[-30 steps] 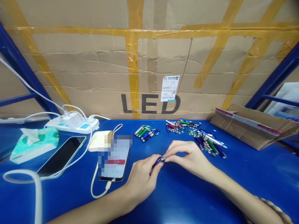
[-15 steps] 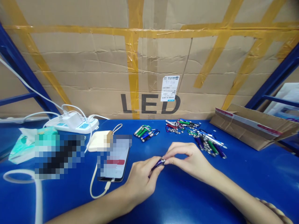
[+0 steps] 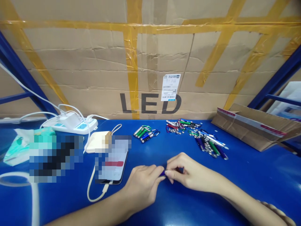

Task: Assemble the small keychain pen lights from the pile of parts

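Low over the blue table, my left hand (image 3: 143,183) is closed around a small purple flashlight (image 3: 162,173), and most of its body is hidden by my fingers. My right hand (image 3: 189,172) pinches the flashlight's right end between thumb and fingers. Beyond my hands lies a small group of green, blue and silver keychain flashlights (image 3: 146,135) with carabiner clips. Farther right are a pile of similar flashlights (image 3: 213,146) and, behind it, another pile (image 3: 181,125) with small silver round pieces among them.
A phone (image 3: 114,160) on a charging cable lies left of my hands, beside a cream power bank (image 3: 96,142). A white power strip (image 3: 77,125) and a tissue pack (image 3: 14,150) are farther left. An open cardboard box (image 3: 249,128) stands at right; a large carton (image 3: 98,72) walls the back.
Both hands have come down slightly toward me with the flashlight. My right fingers have curled in and now cover its right end, which was showing before.
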Available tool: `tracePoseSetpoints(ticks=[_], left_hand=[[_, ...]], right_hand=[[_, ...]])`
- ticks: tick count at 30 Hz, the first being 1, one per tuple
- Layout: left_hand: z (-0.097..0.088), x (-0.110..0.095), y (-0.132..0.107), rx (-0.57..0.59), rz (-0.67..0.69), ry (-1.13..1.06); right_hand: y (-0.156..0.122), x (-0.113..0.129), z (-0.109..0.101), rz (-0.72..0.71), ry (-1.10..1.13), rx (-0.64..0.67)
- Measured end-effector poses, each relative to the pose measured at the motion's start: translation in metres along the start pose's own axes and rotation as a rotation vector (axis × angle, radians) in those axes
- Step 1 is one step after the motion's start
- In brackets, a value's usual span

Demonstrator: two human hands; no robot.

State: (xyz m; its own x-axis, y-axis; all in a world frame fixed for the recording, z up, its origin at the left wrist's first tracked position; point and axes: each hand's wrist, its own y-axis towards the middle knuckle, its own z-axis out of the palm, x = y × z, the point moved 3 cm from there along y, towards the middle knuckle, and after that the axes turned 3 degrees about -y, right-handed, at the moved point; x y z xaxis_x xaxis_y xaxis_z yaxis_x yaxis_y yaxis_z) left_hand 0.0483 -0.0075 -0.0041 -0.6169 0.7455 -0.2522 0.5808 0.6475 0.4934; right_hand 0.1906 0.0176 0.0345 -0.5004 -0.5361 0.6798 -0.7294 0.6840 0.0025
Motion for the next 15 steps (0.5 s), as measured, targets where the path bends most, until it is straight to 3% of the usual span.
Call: tracePoseSetpoints(ticks=[3,6,11,15], left_hand=[[0.0,-0.001,0.0,0.001,0.016,0.03],[0.001,0.001,0.002,0.033,-0.039,-0.026],[0.002,0.009,0.007,0.131,-0.274,-0.235],[0.001,0.011,0.009,0.152,-0.377,-0.306]], right_hand=[[0.002,-0.011,0.007,0.133,0.297,0.063],[0.004,-0.017,0.011,0.163,0.449,0.082],[0.006,-0.018,0.006,0.166,0.412,-0.023],[0.007,-0.018,-0.002,0.157,0.316,-0.085]])
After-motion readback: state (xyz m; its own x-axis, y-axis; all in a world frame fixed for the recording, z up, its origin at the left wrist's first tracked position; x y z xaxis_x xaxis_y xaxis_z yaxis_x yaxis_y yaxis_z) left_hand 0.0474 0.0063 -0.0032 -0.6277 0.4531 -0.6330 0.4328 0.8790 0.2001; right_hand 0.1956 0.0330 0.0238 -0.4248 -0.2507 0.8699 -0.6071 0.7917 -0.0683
